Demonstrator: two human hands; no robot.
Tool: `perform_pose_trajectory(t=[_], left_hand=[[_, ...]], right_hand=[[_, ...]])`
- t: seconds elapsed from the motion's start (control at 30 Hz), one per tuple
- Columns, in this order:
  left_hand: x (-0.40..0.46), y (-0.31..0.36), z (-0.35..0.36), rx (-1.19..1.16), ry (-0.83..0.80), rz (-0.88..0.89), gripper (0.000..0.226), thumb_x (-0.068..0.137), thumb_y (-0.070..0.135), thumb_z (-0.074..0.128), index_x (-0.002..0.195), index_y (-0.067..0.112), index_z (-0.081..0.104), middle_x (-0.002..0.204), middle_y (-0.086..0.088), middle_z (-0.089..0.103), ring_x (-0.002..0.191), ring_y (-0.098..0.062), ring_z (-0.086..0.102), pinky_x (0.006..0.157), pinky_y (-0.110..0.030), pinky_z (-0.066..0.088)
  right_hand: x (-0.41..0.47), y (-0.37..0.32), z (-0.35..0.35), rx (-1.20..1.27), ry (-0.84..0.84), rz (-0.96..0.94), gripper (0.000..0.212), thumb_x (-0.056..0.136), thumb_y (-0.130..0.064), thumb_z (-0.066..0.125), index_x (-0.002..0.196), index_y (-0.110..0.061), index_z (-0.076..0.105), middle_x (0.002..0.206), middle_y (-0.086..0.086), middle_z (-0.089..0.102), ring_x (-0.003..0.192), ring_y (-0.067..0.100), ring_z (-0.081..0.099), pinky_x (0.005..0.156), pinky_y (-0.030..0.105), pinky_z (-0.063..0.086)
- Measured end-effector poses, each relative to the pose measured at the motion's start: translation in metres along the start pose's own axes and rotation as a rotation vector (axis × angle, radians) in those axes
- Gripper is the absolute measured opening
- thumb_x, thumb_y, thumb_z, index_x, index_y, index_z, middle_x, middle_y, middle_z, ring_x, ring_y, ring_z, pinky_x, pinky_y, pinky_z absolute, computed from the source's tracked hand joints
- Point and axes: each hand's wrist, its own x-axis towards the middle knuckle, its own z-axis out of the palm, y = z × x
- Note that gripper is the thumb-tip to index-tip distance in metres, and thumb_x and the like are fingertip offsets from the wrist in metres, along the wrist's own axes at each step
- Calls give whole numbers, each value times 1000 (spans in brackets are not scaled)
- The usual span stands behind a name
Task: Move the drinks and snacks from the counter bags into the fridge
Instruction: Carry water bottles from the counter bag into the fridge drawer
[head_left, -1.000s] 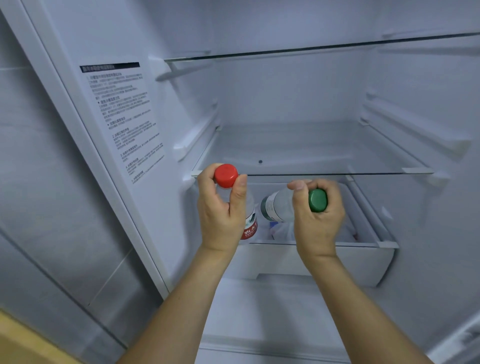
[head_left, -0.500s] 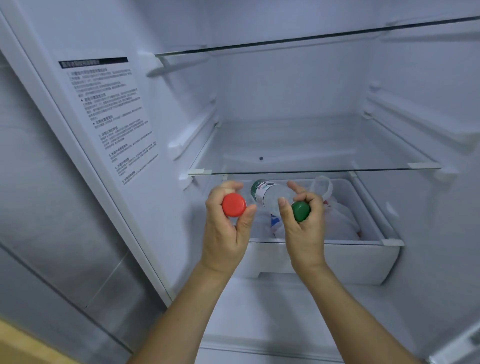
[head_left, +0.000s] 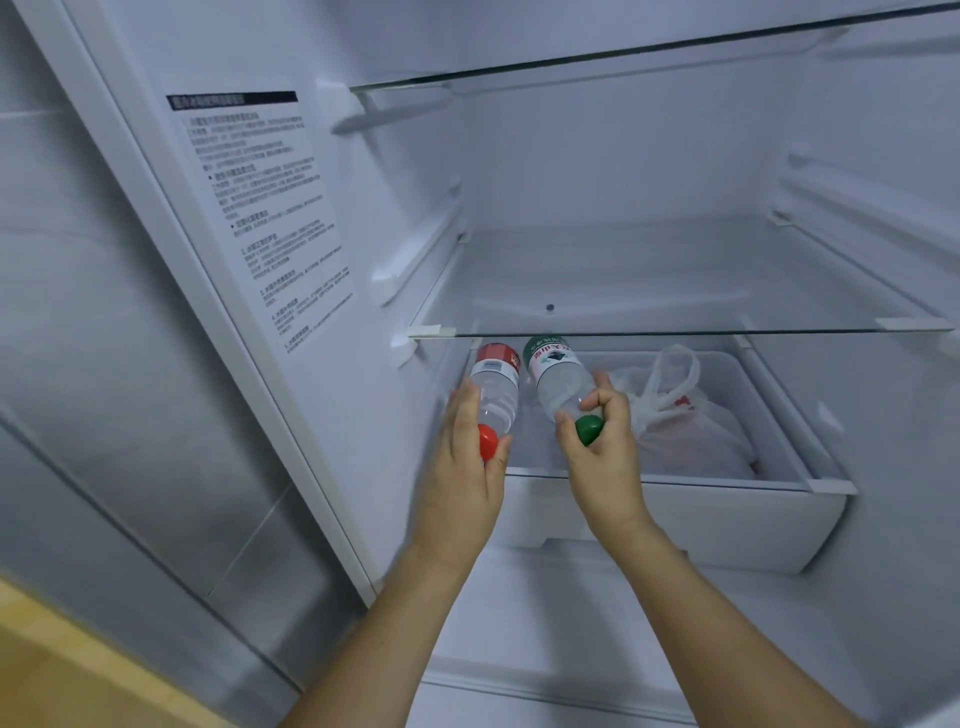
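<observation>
**Two bottles going into the crisper drawer**

Nearest to me, my left hand (head_left: 467, 457) held the red-capped bottle (head_left: 496, 392) by its cap end, thumb and fingers curled about the neck, with the base aimed away into the fridge. Just beside it, my right hand (head_left: 597, 441) pinched the green-capped bottle (head_left: 556, 376) at the neck, its fingers folded tight around the cap. Both bottles lay tilted, bases forward and slightly up, side by side over the left part of the drawer (head_left: 675, 519), just under the front edge of the glass shelf (head_left: 675, 332).

Further in, a white plastic bag (head_left: 680, 415) with red showing through it already sat in the right part of the drawer, its handles standing up near the green-capped bottle. Beyond that, the back wall and an upper shelf (head_left: 623, 62) were bare of anything I could make out. A printed label (head_left: 260, 218) ran down the left inner wall.

To finish this step well, I judged I should keep the bases low enough to pass under the glass edge, lay each bottle on its side in the free left part, and let go only once it rested on the drawer floor. Pushing the green one right could snag the bag's handles. Round bottles may roll, so setting them against the drawer's left wall and each other seemed wise.
</observation>
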Motion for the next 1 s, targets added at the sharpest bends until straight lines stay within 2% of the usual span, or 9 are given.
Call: perform_pose_trajectory(t=[0.07,0.13,0.17,0.27,0.4,0.6,0.73,0.9,1.0], left_hand=[[1,-5,5,40,-20,-22,61,100,24,55,154,11,29,159,-7,33,145,-25,36,110,-37,43],[2,-10,11,77,-53,-41,57,101,16,53,153,10,31,162,-8,26,147,-24,31,113,-36,40],[2,-11,13,104,-72,-58,56,102,15,51,154,11,30,163,-8,22,149,-23,28,113,-35,40],[7,-11,20,145,-113,-121,57,104,18,43,157,16,23,165,-6,13,150,-23,23,111,-32,38],[24,-8,28,178,-179,-227,60,105,20,38,159,20,11,165,-9,6,148,-26,26,109,-36,39],[43,-15,44,338,-177,-227,64,106,19,40,159,17,5,164,-16,7,146,-30,29,107,-34,38],[55,-21,50,309,-175,-194,62,105,18,42,158,9,10,162,-18,13,143,-31,33,103,-35,43],[71,-26,53,256,-236,-172,60,103,13,39,158,8,13,165,-11,8,149,-34,21,116,-43,34],[70,-24,56,186,-113,-167,51,100,2,49,148,-4,35,156,-25,29,138,-44,39,102,-55,48]], right_hand=[[2,3,2,-20,-20,2,33,94,-12,58,105,-40,45,129,-31,46,83,-23,52,68,-2,38],[6,4,4,-76,-56,29,43,93,-10,55,120,-41,43,86,-22,56,60,-5,50,59,9,41],[9,4,6,-107,-89,44,50,93,-8,54,130,-38,41,86,-13,56,63,-3,48,62,11,41],[19,0,11,-231,-150,58,60,92,-3,51,147,-20,33,136,2,46,107,15,53,90,18,40],[33,-1,20,-419,-198,37,64,87,-5,57,147,-13,35,144,4,41,129,21,42,90,20,32],[47,5,19,-381,-222,63,61,91,-11,57,148,-12,35,145,6,45,134,23,41,108,30,35],[60,11,17,-336,-213,122,56,95,-19,53,148,-15,37,134,9,57,121,27,55,103,39,44],[72,20,19,-267,-178,110,48,97,-32,51,144,-24,43,126,-3,58,105,5,59,91,24,46],[78,26,20,-231,-203,85,41,99,-33,50,140,-28,50,118,-6,64,99,2,61,83,16,45]])
